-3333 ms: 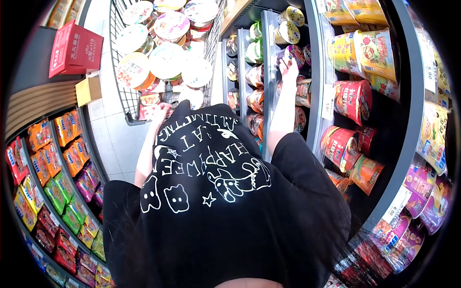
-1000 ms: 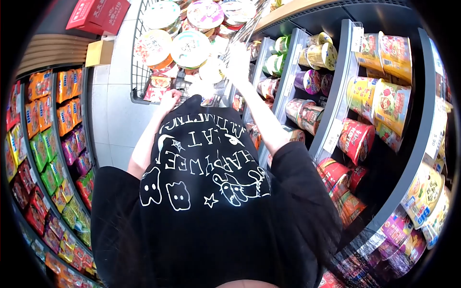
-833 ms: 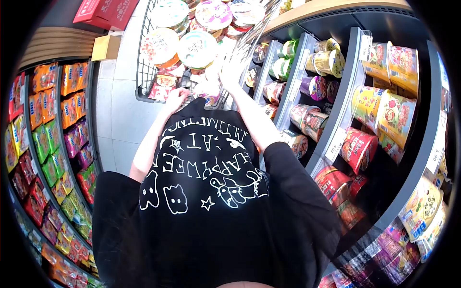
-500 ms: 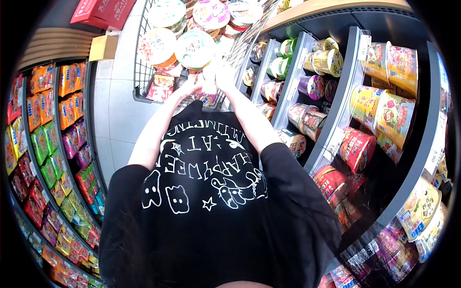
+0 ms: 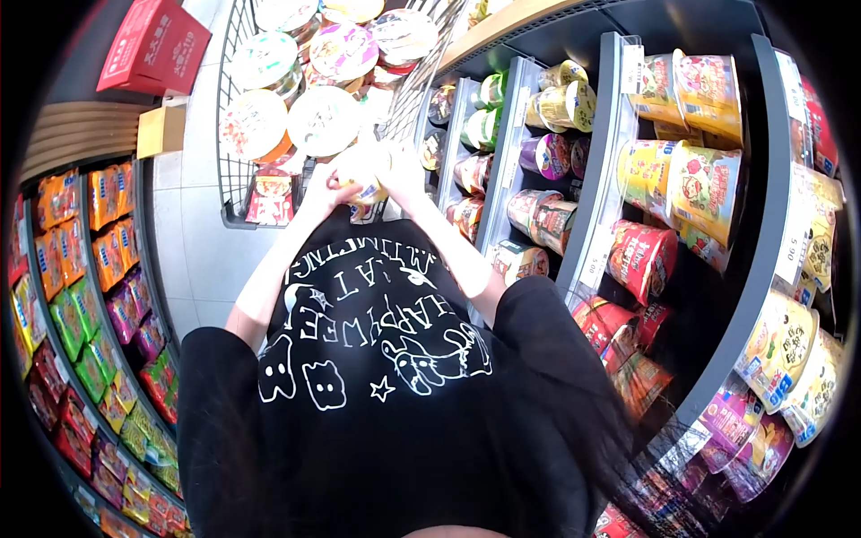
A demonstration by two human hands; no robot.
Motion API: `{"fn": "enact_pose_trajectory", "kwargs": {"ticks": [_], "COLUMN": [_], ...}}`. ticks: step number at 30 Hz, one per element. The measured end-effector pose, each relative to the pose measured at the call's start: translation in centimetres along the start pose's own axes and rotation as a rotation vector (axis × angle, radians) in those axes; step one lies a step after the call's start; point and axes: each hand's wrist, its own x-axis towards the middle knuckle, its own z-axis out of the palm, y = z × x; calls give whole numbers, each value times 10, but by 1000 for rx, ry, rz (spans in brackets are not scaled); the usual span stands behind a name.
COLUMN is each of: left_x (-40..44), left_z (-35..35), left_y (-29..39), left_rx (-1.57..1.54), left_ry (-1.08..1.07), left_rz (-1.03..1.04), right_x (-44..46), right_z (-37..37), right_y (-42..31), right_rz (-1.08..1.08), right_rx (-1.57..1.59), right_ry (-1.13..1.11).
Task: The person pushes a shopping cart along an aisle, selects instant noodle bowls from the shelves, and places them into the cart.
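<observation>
Both my hands are closed around a yellow-and-white instant noodle cup [image 5: 366,172], held close to my shirt at the near end of a wire shopping cart [image 5: 226,170]. My left hand [image 5: 326,188] grips its left side, fingers curled. My right hand [image 5: 404,177] is on its right side, washed out by glare. Just beyond it in the cart lie a white-lidded noodle bowl [image 5: 325,120] and another pale-lidded bowl [image 5: 254,125]. A purple-lidded bowl [image 5: 343,51] sits farther in, among several others. Below my left hand is a red noodle package [image 5: 271,199].
To my right, a slanted shelf holds rows of noodle cups, including yellow cups [image 5: 704,193] and red cups [image 5: 642,258]. Bagged noodles [image 5: 111,255] fill the left rack. A red carton [image 5: 154,49] and a small cardboard box [image 5: 161,131] stand beyond that rack.
The view has shifted, so cart and shelves appear farther left. My hands have come nearer my shirt, and the yellow-and-white cup now shows clearly between them.
</observation>
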Motion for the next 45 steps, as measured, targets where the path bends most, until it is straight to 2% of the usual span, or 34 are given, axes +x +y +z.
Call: {"fn": "enact_pose_trajectory", "kwargs": {"ticks": [1,2,3,4,6,8,9,10,11,12,13,14,15,16,17,18,19,20,22,24,26,28,29,30,32,33,36,37,41,42,45], "left_x": [-8,-16,-26,-32,-35,-36,-35,-35,-38,-37,-36,-35,-34,-35,-38,-40,-40,-44,-55,-61,-63,-61,-60,-60,-66,-67,-68,-67,-74,-74,-74], "left_z": [1,2,12,14,17,16,12,9,7,5,4,3,4,5,7,8,6,9,19,20,5,-14,-17,-19,-16,-21,-20,-18,-7,-4,0], "left_y": [8,21,51,67,71,82,82,83,83,78,69,65,66,69,72,74,64,73,108,115,89,60,57,55,57,42,45,45,58,58,60], "left_rx": [262,523,497,742,530,531,247,-38,-48,-48,9,67,77,79,80,80,96,96,88,58,54,21,-10,-9,-57,-59,-36,-34,-116,-114,-118], "left_ry": [48,95,97,68,14,-41,-146,-250,-275,-278,-240,-197,-212,-208,-181,-158,-90,-94,28,91,222,221,215,223,314,368,334,373,405,469,526], "left_rz": [86,172,135,246,244,214,60,-94,-115,-109,-89,-67,-43,-40,-42,-44,-32,-32,-75,-26,-39,-6,26,27,0,0,30,59,-71,-82,-96], "right_x": [-3,-12,-20,-25,-34,-37,-37,-38,-38,-33,-26,-17,-2,12,26,39,48,60,74,86,93,100,103,110,125,135,164,169,182,185,183], "right_z": [-11,-19,-26,-31,-34,-49,-55,-60,-66,-72,-79,-84,-104,-125,-138,-157,-174,-186,-203,-213,-218,-221,-221,-220,-229,-238,-252,-252,-247,-248,-253], "right_y": [-16,-27,-35,-39,-35,-50,-51,-52,-51,-39,-20,17,13,27,48,46,79,81,106,117,123,124,107,106,121,132,161,163,170,172,183], "right_rz": [-309,-304,-48,207,292,373,373,461,549,496,380,230,372,224,212,311,394,480,447,387,327,454,425,442,416,473,587,608,555,682,796], "right_rx": [-1,-8,154,314,544,550,547,612,675,761,650,254,319,41,-46,-192,-282,-359,-89,-127,-163,-90,-35,-114,-69,-189,-273,-134,-214,-271,-246], "right_ry": [100,105,48,-9,1,-94,-90,-130,-170,-130,2,238,432,630,834,949,978,1011,964,932,898,964,1009,1105,1129,1091,1041,1058,1136,1120,1060]}}
